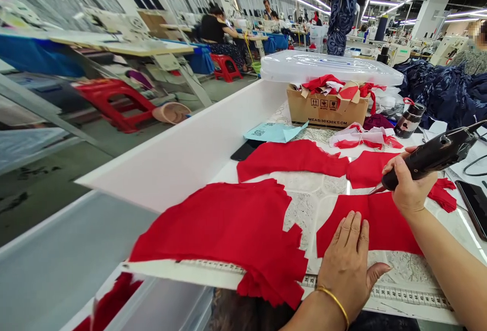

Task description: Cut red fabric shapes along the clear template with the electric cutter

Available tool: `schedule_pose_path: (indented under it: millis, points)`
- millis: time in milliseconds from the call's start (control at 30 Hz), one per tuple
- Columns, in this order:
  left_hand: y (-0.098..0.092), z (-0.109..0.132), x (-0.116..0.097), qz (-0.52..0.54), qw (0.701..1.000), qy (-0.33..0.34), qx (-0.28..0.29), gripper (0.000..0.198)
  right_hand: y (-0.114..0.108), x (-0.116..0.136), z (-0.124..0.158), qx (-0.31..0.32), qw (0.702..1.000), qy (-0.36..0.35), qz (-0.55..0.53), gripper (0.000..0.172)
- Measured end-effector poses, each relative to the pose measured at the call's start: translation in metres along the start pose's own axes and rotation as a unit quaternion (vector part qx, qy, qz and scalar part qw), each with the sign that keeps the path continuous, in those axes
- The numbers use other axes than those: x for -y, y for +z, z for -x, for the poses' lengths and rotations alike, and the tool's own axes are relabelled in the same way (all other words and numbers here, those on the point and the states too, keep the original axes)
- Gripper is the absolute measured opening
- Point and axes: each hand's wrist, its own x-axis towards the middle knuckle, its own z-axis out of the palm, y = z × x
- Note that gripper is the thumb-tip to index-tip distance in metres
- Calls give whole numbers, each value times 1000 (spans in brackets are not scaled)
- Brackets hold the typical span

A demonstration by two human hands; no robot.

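My left hand (348,265) lies flat on a red fabric piece (391,224), its fingers stretched out over the cloth. In my right hand (413,189) is a black corded hand tool with a narrow pointed tip (437,156). The tip is at the far edge of that same piece; whether it touches the cloth I cannot tell. To the left, a stack of red fabric pieces (216,224) hangs partly over the table's front edge. Farther back lie a long red piece (285,158) and another red piece (369,166), close to the tool.
A cardboard box (327,110) of red scraps stands at the back under a clear plastic lid (327,67). A tape measure (411,295) runs along the front edge. At right are a phone (474,204), a dark jar (410,120) and navy fabric (437,87). A white board (182,143) borders the left.
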Motion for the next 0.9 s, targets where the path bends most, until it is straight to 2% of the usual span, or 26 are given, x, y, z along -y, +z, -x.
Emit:
schedule_pose_path:
  millis: [233,433,567,767,900]
  points:
    - [-1,0,2,-4,1000,-2,5,75,-2,1,-4,-14,1000,-6,8,31]
    - [-5,-2,3,-16,1000,8,-19,74,-23,3,-19,-47,998,-15,40,37]
    - [-6,-3,3,-18,1000,8,-20,72,-33,1,-20,-47,997,-14,55,38]
    - [-8,-5,0,-32,999,12,-28,70,-34,-9,-18,-72,995,-6,73,35]
    - [-18,-1,2,-56,998,15,-39,65,-34,-7,-19,-75,995,-9,62,37]
